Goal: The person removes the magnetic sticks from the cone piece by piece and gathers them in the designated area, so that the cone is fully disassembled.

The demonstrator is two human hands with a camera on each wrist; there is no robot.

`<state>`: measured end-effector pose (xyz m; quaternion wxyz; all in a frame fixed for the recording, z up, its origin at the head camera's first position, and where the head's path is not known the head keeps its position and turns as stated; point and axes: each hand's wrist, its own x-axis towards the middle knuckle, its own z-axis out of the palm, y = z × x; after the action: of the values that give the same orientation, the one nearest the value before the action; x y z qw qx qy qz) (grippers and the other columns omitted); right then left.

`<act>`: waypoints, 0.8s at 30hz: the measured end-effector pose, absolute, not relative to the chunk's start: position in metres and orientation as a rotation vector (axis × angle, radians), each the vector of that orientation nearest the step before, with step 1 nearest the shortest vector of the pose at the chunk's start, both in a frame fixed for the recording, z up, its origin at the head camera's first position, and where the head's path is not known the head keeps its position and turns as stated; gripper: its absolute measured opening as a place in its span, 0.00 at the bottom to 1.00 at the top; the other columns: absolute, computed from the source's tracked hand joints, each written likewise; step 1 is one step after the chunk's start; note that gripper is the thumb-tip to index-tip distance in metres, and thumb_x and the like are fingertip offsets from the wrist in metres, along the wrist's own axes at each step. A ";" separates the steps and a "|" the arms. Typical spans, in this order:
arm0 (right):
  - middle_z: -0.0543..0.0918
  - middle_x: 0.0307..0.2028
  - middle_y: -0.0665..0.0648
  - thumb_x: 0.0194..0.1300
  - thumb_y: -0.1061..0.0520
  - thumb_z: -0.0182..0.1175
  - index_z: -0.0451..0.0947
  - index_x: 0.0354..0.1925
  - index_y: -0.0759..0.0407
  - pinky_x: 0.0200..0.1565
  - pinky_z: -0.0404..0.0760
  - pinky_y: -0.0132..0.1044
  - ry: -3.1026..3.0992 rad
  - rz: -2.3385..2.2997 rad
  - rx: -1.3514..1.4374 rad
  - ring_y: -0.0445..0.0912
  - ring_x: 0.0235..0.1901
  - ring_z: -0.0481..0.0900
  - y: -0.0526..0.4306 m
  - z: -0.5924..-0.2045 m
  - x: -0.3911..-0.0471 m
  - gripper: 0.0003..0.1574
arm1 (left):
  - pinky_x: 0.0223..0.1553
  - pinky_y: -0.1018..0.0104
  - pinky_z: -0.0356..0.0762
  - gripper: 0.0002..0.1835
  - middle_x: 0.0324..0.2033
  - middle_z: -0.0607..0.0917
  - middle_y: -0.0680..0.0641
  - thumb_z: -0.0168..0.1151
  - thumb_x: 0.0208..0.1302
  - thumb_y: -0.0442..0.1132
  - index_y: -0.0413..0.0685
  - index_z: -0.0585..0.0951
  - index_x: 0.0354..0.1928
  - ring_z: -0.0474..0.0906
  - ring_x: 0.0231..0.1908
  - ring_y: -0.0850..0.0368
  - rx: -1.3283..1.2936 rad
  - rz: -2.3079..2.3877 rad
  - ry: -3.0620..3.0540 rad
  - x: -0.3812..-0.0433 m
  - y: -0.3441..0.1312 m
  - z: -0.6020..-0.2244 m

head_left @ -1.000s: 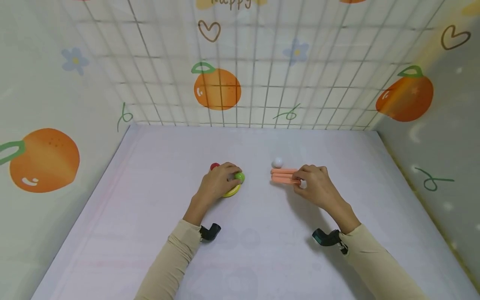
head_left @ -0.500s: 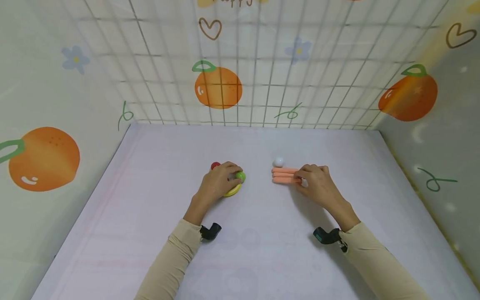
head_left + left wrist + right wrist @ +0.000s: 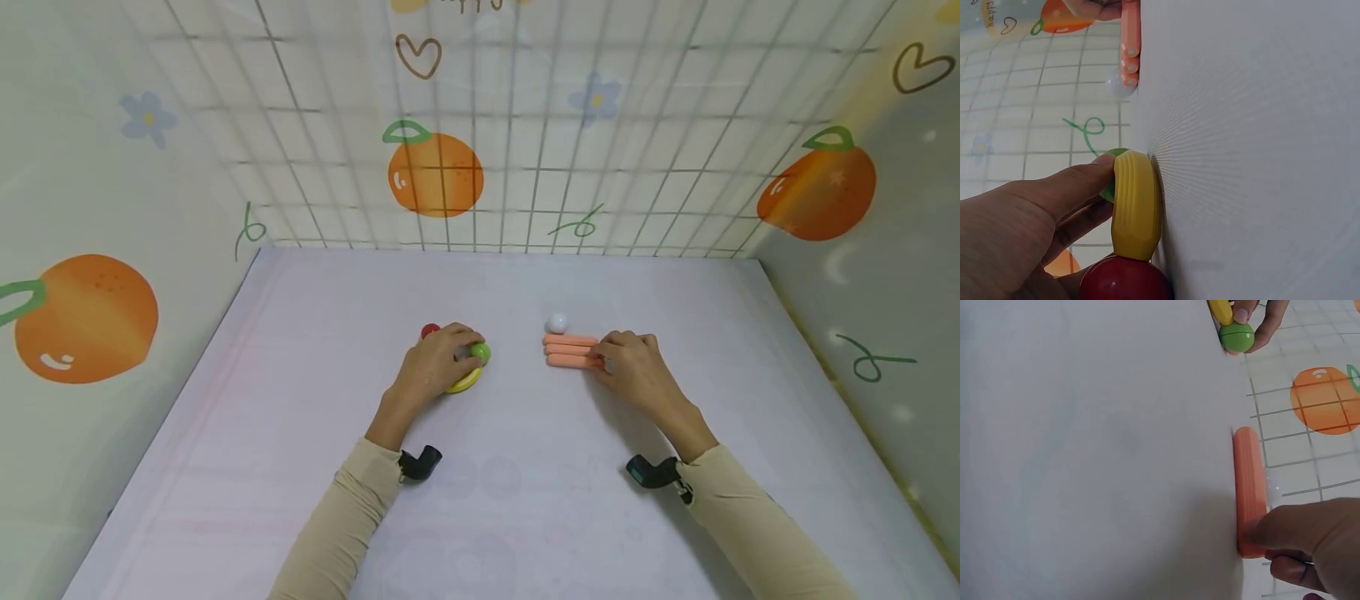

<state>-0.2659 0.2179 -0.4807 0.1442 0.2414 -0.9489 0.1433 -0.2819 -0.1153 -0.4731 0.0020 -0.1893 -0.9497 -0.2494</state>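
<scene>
My left hand [image 3: 433, 365] reaches over a small group of toys, thumb and fingers pinching a green ball [image 3: 1238, 339] with a seam line. A yellow curved piece like a toy banana [image 3: 1137, 209] lies against the green ball, below the thumb. Partly hidden behind the knuckles is a red ball [image 3: 430, 331], which meets the banana's end in the left wrist view. On the right, three salmon-pink ridged sticks [image 3: 568, 351] lie side by side. My right hand [image 3: 636, 372] holds their right ends between thumb and fingers.
A glossy white ball [image 3: 557, 323] sits just behind the pink sticks. The pale tabletop [image 3: 480, 517] runs back to a grid-patterned curtain [image 3: 525, 150] printed with oranges. Black wrist cameras hang below both cuffs, the left one [image 3: 422, 464] and the right one [image 3: 651, 472].
The front pink stick has shifted slightly right against the others, and the right thumb has moved a little in along it. The left hand and its toys stay put.
</scene>
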 end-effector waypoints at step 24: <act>0.84 0.37 0.56 0.54 0.64 0.74 0.86 0.37 0.61 0.42 0.69 0.52 -2.554 0.602 0.819 0.53 0.39 0.81 0.188 -0.475 -0.244 0.10 | 0.59 0.48 0.65 0.13 0.54 0.80 0.53 0.67 0.68 0.44 0.50 0.87 0.51 0.70 0.57 0.50 -0.598 -1.039 -2.667 -0.284 -0.154 -0.487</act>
<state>-0.2444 0.1881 -0.4748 0.1953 0.2921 -0.9112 0.2149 -0.2842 -0.1537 -0.4870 0.1087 -0.2032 -0.9067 -0.3532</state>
